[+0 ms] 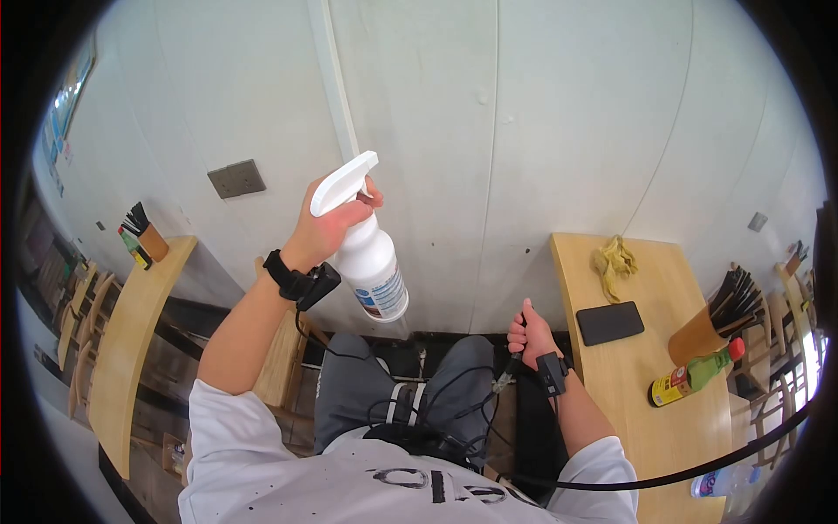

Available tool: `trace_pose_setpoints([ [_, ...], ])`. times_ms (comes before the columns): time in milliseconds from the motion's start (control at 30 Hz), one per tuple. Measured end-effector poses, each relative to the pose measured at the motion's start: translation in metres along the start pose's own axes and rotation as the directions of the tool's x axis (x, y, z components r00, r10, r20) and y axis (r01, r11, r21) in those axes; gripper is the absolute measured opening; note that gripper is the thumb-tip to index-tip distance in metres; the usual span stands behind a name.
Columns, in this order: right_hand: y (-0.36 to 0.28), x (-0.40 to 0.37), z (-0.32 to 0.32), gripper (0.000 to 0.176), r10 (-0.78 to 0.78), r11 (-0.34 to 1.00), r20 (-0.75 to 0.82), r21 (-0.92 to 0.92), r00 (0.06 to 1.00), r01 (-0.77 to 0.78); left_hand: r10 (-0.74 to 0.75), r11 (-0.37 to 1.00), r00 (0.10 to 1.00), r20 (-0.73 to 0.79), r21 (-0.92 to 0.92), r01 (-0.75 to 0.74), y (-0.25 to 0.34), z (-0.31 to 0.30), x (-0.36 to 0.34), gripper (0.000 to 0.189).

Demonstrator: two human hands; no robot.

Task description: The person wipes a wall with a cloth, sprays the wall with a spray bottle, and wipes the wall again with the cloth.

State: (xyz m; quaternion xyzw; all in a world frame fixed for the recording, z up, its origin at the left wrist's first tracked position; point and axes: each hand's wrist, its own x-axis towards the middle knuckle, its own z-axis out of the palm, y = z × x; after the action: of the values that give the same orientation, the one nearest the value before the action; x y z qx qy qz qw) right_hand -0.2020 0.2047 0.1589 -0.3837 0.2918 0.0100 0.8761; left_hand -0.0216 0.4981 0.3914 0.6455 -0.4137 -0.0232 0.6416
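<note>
A white spray bottle [368, 262] with a blue-printed label is held up before the wall, slightly tilted. My left hand [336, 218] is wrapped round its neck, just under the white trigger head. Lower on the right, beside the edge of the wooden table, my right hand [531, 334] is closed round a thin dark handle whose lower end [504, 381] looks like a brush or scraper, too small to tell. Both wrists wear black strapped devices with cables.
The right table [659, 437] bears a yellow cloth [614, 262], a black phone [610, 323], a chopstick holder [696, 335] and a green red-capped bottle [698, 374]. Another table [131, 349] stands left. A wall socket [236, 179] is behind; a black cable crosses lower right.
</note>
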Motion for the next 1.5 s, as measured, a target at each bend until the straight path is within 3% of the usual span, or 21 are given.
trace_pose_setpoints([
  [100,-0.001,0.001,-0.001,0.046,0.004,1.000,-0.004,-0.001,1.000,-0.004,-0.018,0.999,0.998,0.064,0.043,0.015,0.000,-0.002,0.000,0.013],
  [433,0.001,0.002,-0.001,0.046,0.006,1.000,-0.007,0.000,1.000,-0.006,-0.015,0.996,0.998,0.057,0.084,0.010,0.008,0.004,-0.004,0.018],
  [633,0.001,0.000,0.001,0.045,0.011,1.000,-0.003,0.025,1.000,-0.011,-0.063,0.996,0.986,0.152,0.077,0.051,0.006,0.004,-0.003,0.020],
  [700,0.001,0.002,-0.001,0.045,0.011,1.000,0.004,0.018,1.000,-0.011,-0.035,0.999,0.998,0.050,0.000,0.035,0.007,0.013,-0.003,0.017],
  [833,0.001,0.001,-0.001,0.045,0.012,1.000,-0.003,0.025,1.000,-0.012,-0.045,0.998,0.993,0.108,0.044,0.040,-0.005,0.007,-0.006,0.019],
  [1033,0.002,0.004,-0.003,0.047,0.011,1.000,0.011,0.010,1.000,-0.011,-0.062,0.998,0.998,0.016,-0.008,0.062,-0.008,0.016,-0.007,0.018],
  [1100,0.001,0.003,-0.001,0.047,0.023,1.000,-0.002,0.011,1.000,-0.023,-0.042,0.995,0.993,0.111,0.095,0.032,-0.011,0.016,-0.007,0.017],
  [1200,0.001,0.000,0.002,0.047,0.016,1.000,-0.018,0.017,1.000,-0.015,-0.082,0.992,0.979,0.184,0.106,0.064,-0.018,0.017,-0.007,0.022],
  [1400,0.001,-0.001,0.003,0.045,0.026,1.000,-0.014,0.013,1.000,-0.026,-0.074,0.996,0.991,0.112,-0.035,0.078,-0.020,0.045,-0.001,0.021],
  [1500,0.001,0.000,0.002,0.046,0.014,1.000,-0.010,0.016,1.000,-0.014,-0.063,0.997,0.972,0.227,0.047,0.054,-0.027,0.047,0.004,0.024],
])
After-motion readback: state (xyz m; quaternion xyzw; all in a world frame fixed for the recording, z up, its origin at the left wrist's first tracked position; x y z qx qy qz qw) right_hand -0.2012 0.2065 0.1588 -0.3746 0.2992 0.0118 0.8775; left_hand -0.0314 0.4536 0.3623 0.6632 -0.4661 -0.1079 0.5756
